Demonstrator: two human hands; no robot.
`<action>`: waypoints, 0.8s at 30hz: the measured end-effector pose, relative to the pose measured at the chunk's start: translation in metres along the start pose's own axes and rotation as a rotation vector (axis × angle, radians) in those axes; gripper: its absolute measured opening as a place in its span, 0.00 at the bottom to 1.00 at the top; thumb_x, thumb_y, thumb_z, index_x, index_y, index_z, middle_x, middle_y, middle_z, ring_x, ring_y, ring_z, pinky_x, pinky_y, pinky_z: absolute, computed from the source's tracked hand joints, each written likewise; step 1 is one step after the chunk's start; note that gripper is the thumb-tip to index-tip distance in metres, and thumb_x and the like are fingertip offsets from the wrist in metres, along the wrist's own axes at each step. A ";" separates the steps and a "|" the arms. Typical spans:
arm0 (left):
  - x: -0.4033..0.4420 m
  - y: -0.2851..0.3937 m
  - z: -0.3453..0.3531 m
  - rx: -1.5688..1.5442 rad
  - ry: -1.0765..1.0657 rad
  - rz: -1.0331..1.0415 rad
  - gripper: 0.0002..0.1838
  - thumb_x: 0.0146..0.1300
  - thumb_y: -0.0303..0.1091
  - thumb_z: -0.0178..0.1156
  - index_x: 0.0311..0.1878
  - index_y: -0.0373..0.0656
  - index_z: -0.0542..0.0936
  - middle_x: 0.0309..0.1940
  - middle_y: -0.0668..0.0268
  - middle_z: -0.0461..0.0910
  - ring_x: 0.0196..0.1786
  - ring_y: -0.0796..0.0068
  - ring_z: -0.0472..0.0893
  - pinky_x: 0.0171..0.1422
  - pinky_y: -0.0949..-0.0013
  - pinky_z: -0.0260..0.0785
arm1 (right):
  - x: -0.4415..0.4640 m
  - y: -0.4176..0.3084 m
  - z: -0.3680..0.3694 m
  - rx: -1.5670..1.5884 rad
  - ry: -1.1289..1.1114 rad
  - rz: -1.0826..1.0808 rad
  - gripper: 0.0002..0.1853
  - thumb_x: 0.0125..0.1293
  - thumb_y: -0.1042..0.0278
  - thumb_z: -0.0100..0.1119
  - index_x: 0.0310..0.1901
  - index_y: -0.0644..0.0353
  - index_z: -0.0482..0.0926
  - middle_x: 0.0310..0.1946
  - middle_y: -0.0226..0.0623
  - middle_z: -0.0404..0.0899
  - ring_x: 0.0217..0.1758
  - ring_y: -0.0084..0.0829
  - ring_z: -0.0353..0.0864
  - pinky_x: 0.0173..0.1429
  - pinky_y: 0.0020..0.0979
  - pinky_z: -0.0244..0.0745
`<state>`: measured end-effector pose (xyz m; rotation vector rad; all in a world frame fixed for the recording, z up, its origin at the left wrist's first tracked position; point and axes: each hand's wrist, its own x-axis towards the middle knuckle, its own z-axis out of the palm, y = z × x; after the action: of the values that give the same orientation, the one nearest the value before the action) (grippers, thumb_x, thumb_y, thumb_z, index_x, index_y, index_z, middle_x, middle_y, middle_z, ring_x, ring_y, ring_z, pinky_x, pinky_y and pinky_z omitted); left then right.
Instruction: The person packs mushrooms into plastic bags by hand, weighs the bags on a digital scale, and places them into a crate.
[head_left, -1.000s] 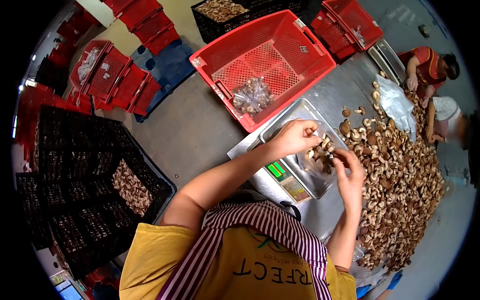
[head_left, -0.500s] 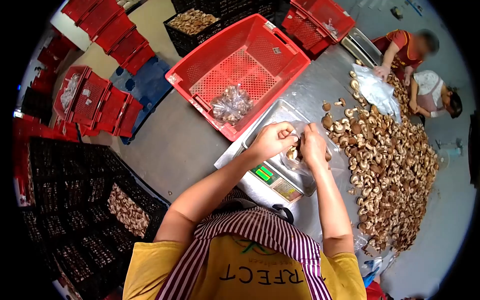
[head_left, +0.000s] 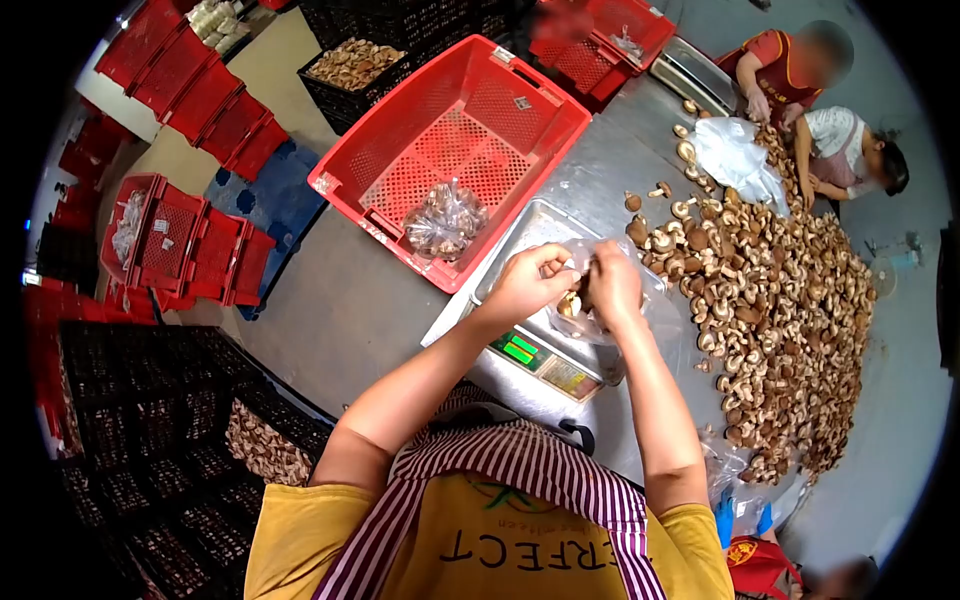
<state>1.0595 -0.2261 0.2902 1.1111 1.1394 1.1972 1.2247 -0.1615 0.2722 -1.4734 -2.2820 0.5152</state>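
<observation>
A clear plastic bag (head_left: 592, 325) with some mushrooms in it rests on the metal tray (head_left: 537, 222) of a scale. My left hand (head_left: 530, 285) pinches the bag's opening on its left side. On the right side of the opening is my right hand (head_left: 613, 285), its fingers bent down into the bag and closed; what they grip is mostly hidden. The scale's display (head_left: 519, 349) glows green below the tray. A large pile of mushrooms (head_left: 770, 310) spreads to the right of the bag.
A red crate (head_left: 345, 165) holding a filled bag (head_left: 445, 220) stands behind the scale. Black crates (head_left: 150, 400) are at the left, red crates (head_left: 195, 95) farther back. Two people (head_left: 775, 75) work at the upper right, near a white bag (head_left: 735, 160). Another person's red garment (head_left: 760, 570) shows at lower right.
My right hand has come from the bag's right side to its opening, beside my left hand. The view has shifted, so crates and scale appear farther left.
</observation>
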 end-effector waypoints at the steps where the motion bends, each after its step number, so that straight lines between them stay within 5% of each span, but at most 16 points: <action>1: -0.002 0.001 -0.001 0.007 0.017 0.006 0.06 0.61 0.28 0.62 0.39 0.36 0.80 0.25 0.70 0.78 0.29 0.85 0.76 0.35 0.75 0.70 | -0.004 0.001 -0.008 0.137 0.088 -0.017 0.12 0.58 0.77 0.54 0.43 0.62 0.80 0.45 0.47 0.79 0.46 0.48 0.80 0.51 0.40 0.75; 3: 0.001 -0.008 -0.003 -0.011 0.031 0.010 0.08 0.60 0.30 0.64 0.38 0.36 0.79 0.23 0.71 0.76 0.28 0.84 0.74 0.34 0.74 0.68 | -0.022 -0.004 -0.044 0.359 0.052 0.088 0.13 0.60 0.79 0.53 0.46 0.61 0.80 0.41 0.41 0.80 0.45 0.39 0.82 0.52 0.30 0.74; 5: 0.000 -0.012 -0.006 0.213 0.031 -0.028 0.09 0.61 0.32 0.63 0.40 0.37 0.80 0.27 0.73 0.73 0.32 0.85 0.69 0.35 0.77 0.63 | -0.048 -0.013 -0.097 0.527 -0.012 0.365 0.14 0.63 0.80 0.53 0.49 0.56 0.80 0.42 0.32 0.81 0.30 0.18 0.76 0.30 0.20 0.71; 6: -0.004 -0.001 -0.007 0.231 0.024 -0.073 0.11 0.60 0.34 0.64 0.40 0.37 0.80 0.27 0.72 0.73 0.32 0.83 0.69 0.36 0.74 0.63 | -0.060 -0.006 -0.119 0.500 0.038 0.369 0.16 0.64 0.80 0.53 0.51 0.54 0.80 0.44 0.32 0.81 0.26 0.15 0.71 0.24 0.16 0.65; 9: -0.009 0.009 -0.006 0.203 0.028 -0.079 0.12 0.60 0.35 0.65 0.41 0.37 0.80 0.28 0.70 0.74 0.33 0.82 0.70 0.37 0.73 0.65 | -0.089 0.043 -0.169 0.295 0.300 0.488 0.16 0.70 0.72 0.48 0.56 0.52 0.78 0.52 0.39 0.79 0.34 0.23 0.78 0.32 0.24 0.75; 11: -0.009 0.007 -0.005 0.191 0.011 -0.064 0.12 0.60 0.35 0.65 0.42 0.38 0.80 0.28 0.70 0.74 0.33 0.82 0.71 0.38 0.73 0.65 | -0.103 0.080 -0.181 -0.219 0.438 0.328 0.19 0.71 0.69 0.48 0.61 0.53 0.75 0.59 0.43 0.74 0.53 0.36 0.78 0.50 0.38 0.78; 12: -0.006 0.006 -0.005 0.179 -0.008 -0.043 0.13 0.60 0.36 0.65 0.43 0.38 0.80 0.28 0.70 0.75 0.33 0.82 0.71 0.38 0.73 0.65 | -0.111 0.092 -0.186 -0.193 0.424 0.327 0.21 0.71 0.65 0.49 0.64 0.55 0.73 0.63 0.45 0.70 0.68 0.42 0.67 0.66 0.49 0.68; 13: -0.004 0.005 -0.005 0.179 0.001 -0.044 0.13 0.60 0.36 0.65 0.43 0.38 0.80 0.28 0.70 0.75 0.33 0.82 0.71 0.38 0.73 0.65 | -0.113 0.071 -0.185 -0.074 0.427 0.412 0.26 0.69 0.57 0.53 0.66 0.57 0.70 0.66 0.45 0.67 0.70 0.45 0.65 0.71 0.52 0.60; 16: 0.000 0.005 -0.004 0.242 -0.026 -0.051 0.13 0.60 0.36 0.65 0.44 0.40 0.81 0.29 0.69 0.76 0.34 0.82 0.72 0.39 0.73 0.66 | -0.119 0.029 -0.156 0.050 0.277 0.510 0.40 0.63 0.38 0.55 0.72 0.50 0.60 0.70 0.45 0.62 0.73 0.48 0.60 0.72 0.60 0.56; 19: 0.002 0.012 -0.003 0.305 -0.022 -0.087 0.11 0.60 0.36 0.65 0.43 0.40 0.81 0.28 0.70 0.76 0.32 0.82 0.72 0.39 0.73 0.66 | -0.114 0.006 -0.122 0.015 0.117 0.574 0.39 0.60 0.43 0.62 0.68 0.57 0.65 0.64 0.55 0.68 0.67 0.49 0.68 0.70 0.51 0.63; 21: 0.005 0.011 -0.003 0.333 -0.027 -0.070 0.10 0.62 0.35 0.63 0.42 0.40 0.80 0.28 0.70 0.77 0.33 0.82 0.74 0.40 0.74 0.67 | -0.105 0.018 -0.105 -0.031 0.124 0.632 0.35 0.59 0.44 0.64 0.60 0.63 0.74 0.53 0.53 0.78 0.59 0.46 0.76 0.63 0.43 0.70; 22: 0.005 0.010 -0.003 0.362 -0.035 -0.055 0.09 0.63 0.34 0.62 0.42 0.39 0.80 0.28 0.69 0.78 0.34 0.82 0.75 0.41 0.74 0.68 | -0.100 0.017 -0.103 0.156 0.113 0.622 0.24 0.64 0.51 0.61 0.49 0.66 0.80 0.43 0.44 0.83 0.50 0.38 0.80 0.56 0.36 0.73; 23: 0.005 0.010 -0.001 0.364 -0.035 -0.052 0.09 0.63 0.34 0.62 0.42 0.39 0.80 0.28 0.69 0.78 0.34 0.82 0.75 0.41 0.74 0.68 | -0.098 0.024 -0.100 0.157 0.116 0.621 0.24 0.64 0.51 0.61 0.49 0.66 0.80 0.43 0.44 0.83 0.50 0.38 0.80 0.56 0.36 0.73; 24: 0.006 0.012 0.003 0.128 -0.036 -0.042 0.08 0.64 0.33 0.61 0.41 0.38 0.79 0.29 0.69 0.79 0.36 0.81 0.77 0.43 0.74 0.69 | -0.096 0.035 -0.095 0.495 0.156 0.521 0.18 0.66 0.56 0.58 0.46 0.65 0.81 0.41 0.41 0.83 0.47 0.34 0.79 0.55 0.34 0.72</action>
<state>1.0616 -0.2198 0.3025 1.1939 1.2197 1.0801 1.3358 -0.2266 0.3259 -1.7470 -1.4871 0.9866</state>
